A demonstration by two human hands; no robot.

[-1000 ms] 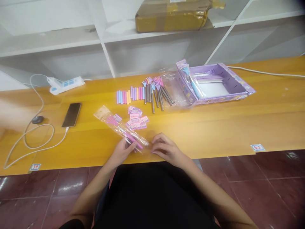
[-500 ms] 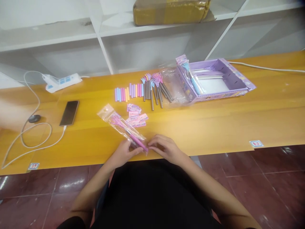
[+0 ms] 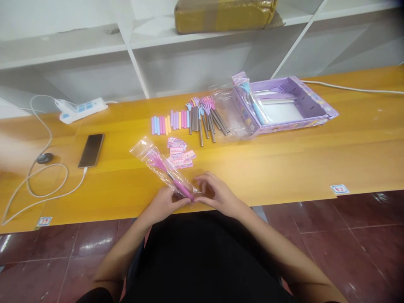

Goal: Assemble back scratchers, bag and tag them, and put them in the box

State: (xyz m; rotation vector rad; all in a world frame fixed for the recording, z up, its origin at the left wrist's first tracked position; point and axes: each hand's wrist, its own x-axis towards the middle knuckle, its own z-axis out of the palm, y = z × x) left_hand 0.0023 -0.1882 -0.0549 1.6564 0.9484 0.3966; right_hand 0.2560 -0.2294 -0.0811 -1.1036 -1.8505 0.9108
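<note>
A pink back scratcher [image 3: 182, 188] with a hand-shaped head lies slanted in a clear plastic bag [image 3: 142, 148] at the table's near side. My left hand [image 3: 164, 203] grips the bag around the handle end, thumb on top. At that same end my right hand [image 3: 217, 194] touches the tip with its thumb, its curled fingers held apart from the thumb. Just beyond the bag are several pink printed cards [image 3: 181, 158]. Farther back lie a row of coloured handle sleeves [image 3: 170, 122] and a pile of back scratchers [image 3: 206, 118] with bare metal rods.
A purple display box [image 3: 315, 101] stands back right, with a bagged blue back scratcher [image 3: 257, 107] across its left side. Clear bags [image 3: 232, 120] lie beside it. At left are a phone [image 3: 91, 150], its cable and a power strip [image 3: 83, 110].
My right fingers have lifted and spread away from the thumb, which now presses at the handle's end. The bagged back scratcher has shifted slightly.
</note>
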